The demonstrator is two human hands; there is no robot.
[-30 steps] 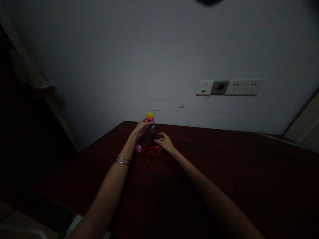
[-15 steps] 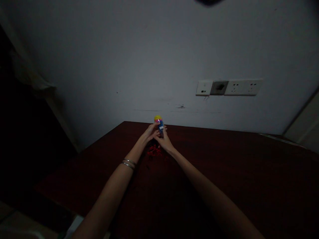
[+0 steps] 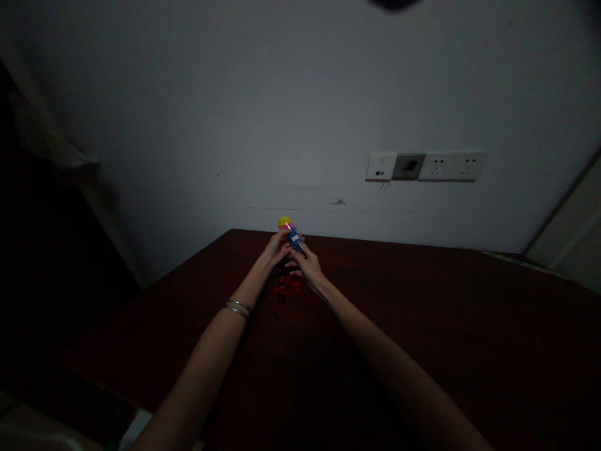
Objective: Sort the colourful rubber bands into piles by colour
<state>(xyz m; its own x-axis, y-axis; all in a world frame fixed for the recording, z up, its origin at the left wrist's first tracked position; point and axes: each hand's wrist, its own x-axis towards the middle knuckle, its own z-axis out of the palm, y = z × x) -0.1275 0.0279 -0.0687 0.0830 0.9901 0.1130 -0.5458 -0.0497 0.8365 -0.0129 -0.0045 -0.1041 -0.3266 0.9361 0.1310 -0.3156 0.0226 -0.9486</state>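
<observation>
Between my two hands is a small bottle (image 3: 295, 238) with a blue body, a pale label, a pink band and a yellow top, tilted with the top up and to the left. My left hand (image 3: 277, 249) grips it near the pink band. Around its lower end are the fingers of my right hand (image 3: 307, 266). Small red pieces (image 3: 288, 286) lie scattered on the dark red table (image 3: 399, 300) just below the hands. Two silver bangles circle my left wrist.
Behind the table rises a pale wall (image 3: 282, 113) with a row of sockets (image 3: 427, 167) at the right. A pale bag-like thing (image 3: 56, 147) hangs at the far left. A thin flat strip (image 3: 521, 263) lies along the table's back right edge.
The bottle has tilted further, its yellow top swinging left. Both hands have shifted slightly left with it, still holding it. The whole view has moved a little.
</observation>
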